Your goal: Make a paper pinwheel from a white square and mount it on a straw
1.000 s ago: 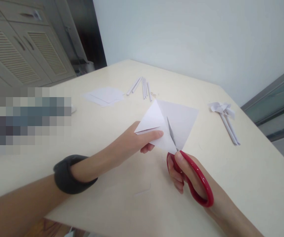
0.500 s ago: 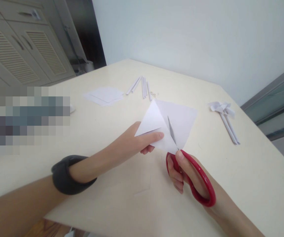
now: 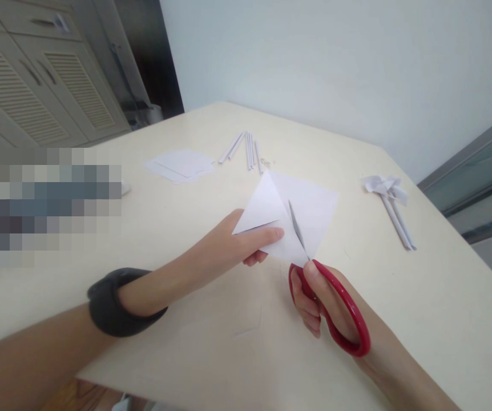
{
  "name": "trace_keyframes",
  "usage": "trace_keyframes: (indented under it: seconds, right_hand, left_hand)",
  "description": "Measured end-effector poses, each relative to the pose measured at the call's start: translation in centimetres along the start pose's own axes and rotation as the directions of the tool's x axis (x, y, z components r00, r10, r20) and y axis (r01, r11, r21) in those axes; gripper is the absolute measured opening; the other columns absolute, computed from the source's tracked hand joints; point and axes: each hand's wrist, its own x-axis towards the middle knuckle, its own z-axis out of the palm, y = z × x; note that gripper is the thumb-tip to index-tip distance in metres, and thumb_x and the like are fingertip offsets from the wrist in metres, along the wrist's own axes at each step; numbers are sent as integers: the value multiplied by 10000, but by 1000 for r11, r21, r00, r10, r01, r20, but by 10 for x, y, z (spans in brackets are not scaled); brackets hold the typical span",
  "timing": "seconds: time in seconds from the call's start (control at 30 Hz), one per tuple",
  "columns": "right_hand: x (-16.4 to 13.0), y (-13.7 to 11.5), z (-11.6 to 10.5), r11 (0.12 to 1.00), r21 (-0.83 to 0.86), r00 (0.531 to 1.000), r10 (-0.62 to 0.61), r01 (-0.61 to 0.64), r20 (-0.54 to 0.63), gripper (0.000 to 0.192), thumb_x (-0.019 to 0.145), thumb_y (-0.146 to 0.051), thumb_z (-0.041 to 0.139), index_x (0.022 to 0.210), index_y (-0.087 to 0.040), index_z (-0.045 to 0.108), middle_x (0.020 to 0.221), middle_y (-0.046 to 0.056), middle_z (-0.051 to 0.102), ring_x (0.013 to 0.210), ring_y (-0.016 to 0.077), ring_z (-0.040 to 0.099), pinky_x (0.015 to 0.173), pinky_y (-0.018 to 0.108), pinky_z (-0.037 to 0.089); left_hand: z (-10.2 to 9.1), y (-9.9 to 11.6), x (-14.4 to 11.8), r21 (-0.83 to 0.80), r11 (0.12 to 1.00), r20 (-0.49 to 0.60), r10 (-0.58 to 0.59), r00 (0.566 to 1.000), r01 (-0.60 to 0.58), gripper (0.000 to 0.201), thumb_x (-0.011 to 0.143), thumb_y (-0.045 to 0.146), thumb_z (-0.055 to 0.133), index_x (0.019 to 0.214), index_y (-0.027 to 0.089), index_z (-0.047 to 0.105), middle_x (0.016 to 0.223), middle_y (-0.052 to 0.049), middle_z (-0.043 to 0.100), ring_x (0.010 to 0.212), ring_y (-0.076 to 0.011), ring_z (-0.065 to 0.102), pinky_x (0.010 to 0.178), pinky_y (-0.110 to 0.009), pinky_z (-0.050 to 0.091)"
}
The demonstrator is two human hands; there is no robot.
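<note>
Pinched between the thumb and fingers of my left hand [image 3: 254, 240] is a white sheet of paper [image 3: 314, 200], held above the table. A slit runs inward from its left edge, just above my thumb. My right hand [image 3: 314, 291] grips a pair of scissors with red handles [image 3: 359, 325]. One grey blade lies over the paper, pointing up and slightly left from its lower edge; the other blade is hidden behind the sheet. A black band sits on my left wrist.
Beyond the paper lie several rolled paper sticks [image 3: 250, 151] and small pale bits beside them. Flat white sheets [image 3: 181, 165] are stacked to their left. Paper pinwheels [image 3: 387, 191] on sticks rest at the right. Thin paper scraps [image 3: 246, 332] lie near the table's front edge.
The scissor handles have drawn slightly closer together, and the right part of the paper has shifted a little left. My left hand has hardly moved.
</note>
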Motion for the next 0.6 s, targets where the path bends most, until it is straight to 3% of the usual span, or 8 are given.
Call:
trace_keyframes:
  seconds: [0.3,0.6]
  right_hand:
    - [1,2,-1,1000,-14,1000,-9,8,-11,411,931,-419,406,588,-197,363,499,-51,373,440,86,370,434,227,292]
    - [1,3,0,999,-41,998,-13,11,-60,385,925,-395,429,599,-204,354,492,-63,389,437,85,393,494,239,337]
  left_hand:
    - [-1,0,1,-16,1000,-1,12,1000,-12,341,869,311,496,566,174,423,506,48,425,475,-89,411,464,-239,319]
    - [-1,1,0,9,1000,8,15,1000,-15,354,872,306,493,552,173,416,501,50,419,476,-87,412,488,-242,330]
